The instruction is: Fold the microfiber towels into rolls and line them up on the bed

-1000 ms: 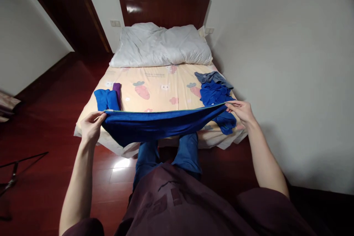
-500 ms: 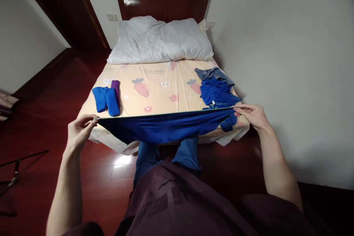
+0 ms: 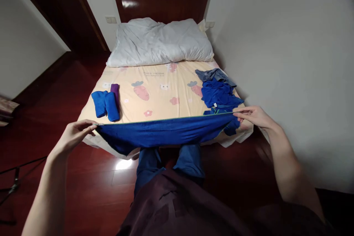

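Observation:
A blue towel [image 3: 166,131] with a green-stitched edge is stretched between my two hands, over the near end of the bed. My left hand [image 3: 79,132] pinches its left corner, and my right hand [image 3: 253,115] pinches the right one. The top edge runs nearly straight while the cloth sags below it. Rolled blue cloths [image 3: 106,105] and a purple roll [image 3: 115,96] lie on the bed beyond my left hand. Past my right hand is a crumpled heap of blue cloth [image 3: 218,94], with a grey-blue piece [image 3: 214,75] at its far side.
The bed [image 3: 160,99] has a yellow sheet printed with carrots. A white quilt [image 3: 163,42] lies by the dark wooden headboard [image 3: 160,2]. A wall [image 3: 290,81] stands close on the right. A black metal stand [image 3: 16,180] is on the floor at left.
Both hands have moved slightly lower and nearer to me with the towel, the left one more so. The view has shifted a little. The rolls and the heap lie as before.

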